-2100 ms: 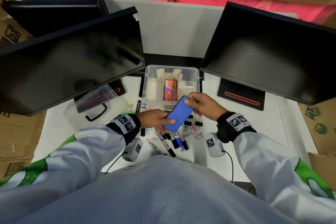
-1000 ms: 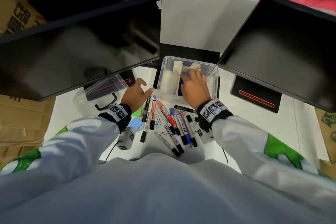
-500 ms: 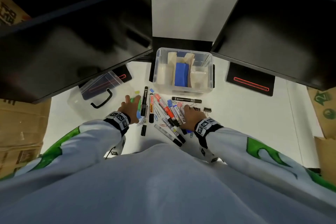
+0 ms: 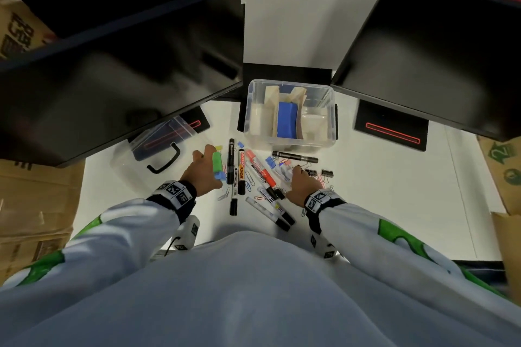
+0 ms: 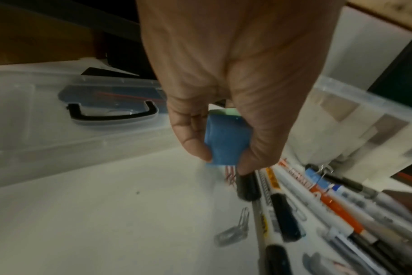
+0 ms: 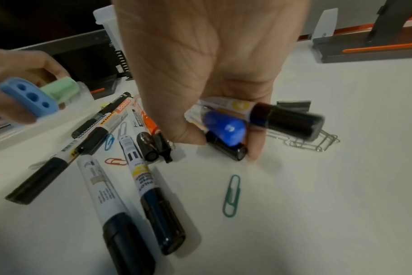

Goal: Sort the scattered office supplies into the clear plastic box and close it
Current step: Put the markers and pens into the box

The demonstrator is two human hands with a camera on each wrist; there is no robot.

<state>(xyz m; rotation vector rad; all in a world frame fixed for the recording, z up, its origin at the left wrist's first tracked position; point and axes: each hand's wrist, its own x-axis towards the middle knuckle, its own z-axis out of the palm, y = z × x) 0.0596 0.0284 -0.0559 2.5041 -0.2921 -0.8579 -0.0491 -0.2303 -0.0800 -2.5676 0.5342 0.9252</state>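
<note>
The clear plastic box (image 4: 291,82) stands open between two monitors, with a blue eraser (image 4: 287,120) upright among its beige dividers. My left hand (image 4: 208,160) pinches a small blue block with three holes (image 6: 28,98) and a green block (image 6: 61,89) just left of the pens; the blue block (image 5: 226,141) sits between thumb and fingers. My right hand (image 6: 223,145) is curled round a few markers, a black-capped one (image 6: 285,121) and a blue-capped one (image 6: 223,128), low over the white desk. More markers (image 4: 256,172) lie scattered between the hands.
The box's clear lid (image 4: 158,149) with a black handle lies at the left, partly under the left monitor (image 4: 121,70). Black binder clips (image 4: 327,173) and loose paper clips (image 6: 232,195) lie to the right of the pens. Cardboard boxes flank the desk.
My right hand set the blue eraser in the box and came back to the pile, where it now grips markers. My left hand has picked up the blue and green blocks.
</note>
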